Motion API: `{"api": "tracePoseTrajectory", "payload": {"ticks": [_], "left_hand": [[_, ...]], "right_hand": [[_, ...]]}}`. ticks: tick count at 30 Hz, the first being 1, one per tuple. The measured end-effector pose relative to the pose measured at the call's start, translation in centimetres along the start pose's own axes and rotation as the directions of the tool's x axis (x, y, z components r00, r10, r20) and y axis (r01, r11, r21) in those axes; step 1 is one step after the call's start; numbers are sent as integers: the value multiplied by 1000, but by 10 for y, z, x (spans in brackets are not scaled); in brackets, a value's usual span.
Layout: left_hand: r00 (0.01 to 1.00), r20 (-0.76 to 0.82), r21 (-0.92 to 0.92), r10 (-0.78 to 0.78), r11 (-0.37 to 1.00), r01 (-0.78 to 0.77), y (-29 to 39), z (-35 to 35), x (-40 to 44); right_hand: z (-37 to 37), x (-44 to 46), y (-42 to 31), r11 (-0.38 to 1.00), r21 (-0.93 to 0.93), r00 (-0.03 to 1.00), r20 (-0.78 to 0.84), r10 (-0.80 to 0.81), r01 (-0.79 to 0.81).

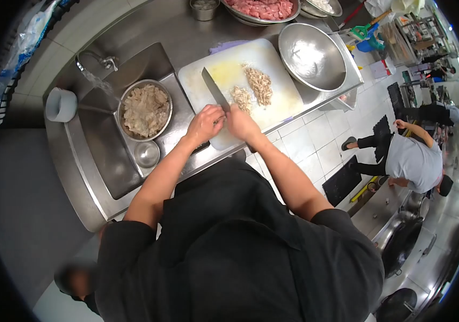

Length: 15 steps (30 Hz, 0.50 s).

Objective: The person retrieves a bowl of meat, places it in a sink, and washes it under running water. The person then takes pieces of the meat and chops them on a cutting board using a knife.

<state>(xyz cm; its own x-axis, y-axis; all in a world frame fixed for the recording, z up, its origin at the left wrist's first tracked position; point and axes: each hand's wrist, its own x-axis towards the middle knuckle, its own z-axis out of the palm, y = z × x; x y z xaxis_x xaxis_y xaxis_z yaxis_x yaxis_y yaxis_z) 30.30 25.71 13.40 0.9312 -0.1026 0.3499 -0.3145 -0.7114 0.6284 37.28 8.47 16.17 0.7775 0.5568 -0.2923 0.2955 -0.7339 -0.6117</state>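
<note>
My right hand point(242, 125) grips a kitchen knife point(214, 88), whose broad blade points up and to the left over the white cutting board point(197, 80). Close beside the knife's handle end, my left hand point(207, 123) has its fingers curled in over the near edge of the board. What those fingers hold, if anything, is hidden. Just right of the blade lies a small pile of pale chopped pieces point(240, 97). A larger, browner pile of chopped pieces point(259, 85) sits farther right on the board.
Left is a steel sink point(98, 142) with a running faucet point(96, 61), a bowl of pale pieces point(146, 110) and a small metal bowl point(147, 154). An empty steel bowl point(310, 56) stands right; raw meat point(264, 8) is behind. A co-worker point(412, 161) stands across the aisle.
</note>
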Motion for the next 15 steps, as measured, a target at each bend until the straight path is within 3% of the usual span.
{"api": "tracePoseTrajectory", "payload": {"ticks": [3, 6, 9, 12, 15], "left_hand": [[998, 55, -40, -23, 999, 26, -2, -9, 5], [997, 68, -86, -22, 996, 27, -6, -8, -7], [993, 57, -96, -100, 990, 105, -4, -12, -3], [995, 95, -33, -34, 999, 37, -4, -14, 0], [993, 118, -9, -18, 1000, 19, -3, -15, -1]], "right_hand": [[-35, -1, -8, 998, -31, 998, -21, -60, 59], [-46, -20, -13, 995, -96, 999, -8, 32, -33], [-59, -40, -30, 992, -122, 997, 65, 31, -23], [-63, -64, -54, 965, -227, 959, 218, 181, -131], [-20, -52, -32, 984, -156, 985, 139, 102, -79]]}}
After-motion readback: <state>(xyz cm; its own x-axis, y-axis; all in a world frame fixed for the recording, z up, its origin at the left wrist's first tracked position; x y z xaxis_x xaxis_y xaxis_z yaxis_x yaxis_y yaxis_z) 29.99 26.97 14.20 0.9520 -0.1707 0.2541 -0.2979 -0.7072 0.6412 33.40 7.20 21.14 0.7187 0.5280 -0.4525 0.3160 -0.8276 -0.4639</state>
